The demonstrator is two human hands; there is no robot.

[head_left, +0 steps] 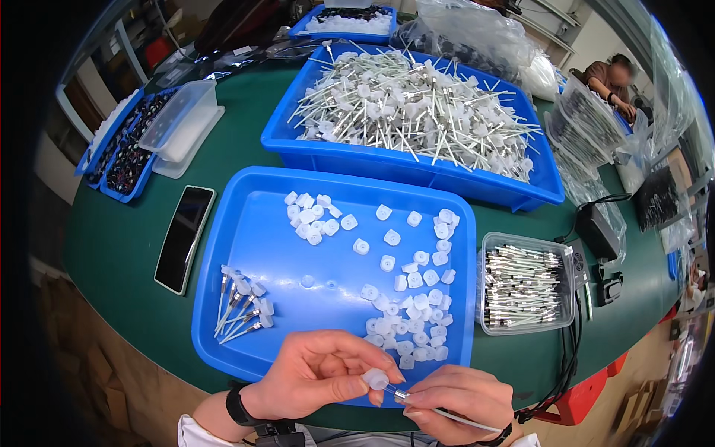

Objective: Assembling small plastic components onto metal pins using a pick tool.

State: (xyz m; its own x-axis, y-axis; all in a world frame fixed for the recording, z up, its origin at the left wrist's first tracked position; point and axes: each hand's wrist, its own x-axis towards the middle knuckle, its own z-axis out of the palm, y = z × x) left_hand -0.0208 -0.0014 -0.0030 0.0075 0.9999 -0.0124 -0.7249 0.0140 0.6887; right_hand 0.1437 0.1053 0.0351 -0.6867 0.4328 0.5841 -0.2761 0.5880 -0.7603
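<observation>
Both hands pinch: left (320, 376) cap (376, 380), right (454, 406) rod (447, 412) (tip pointing up-left).

Hidden under the fingers of the left hand (324, 374): most of the white cap (376, 380). Covered by the right hand (454, 402): the middle of the thin rod (465, 419) (only tip and tail showing). Cut off at the lower edge: both forearms. Cropped at the top: the far blue tray (344, 22). Blurred: the seated person (614, 82). Too small to tell: parts in the clear box (525, 287).
</observation>
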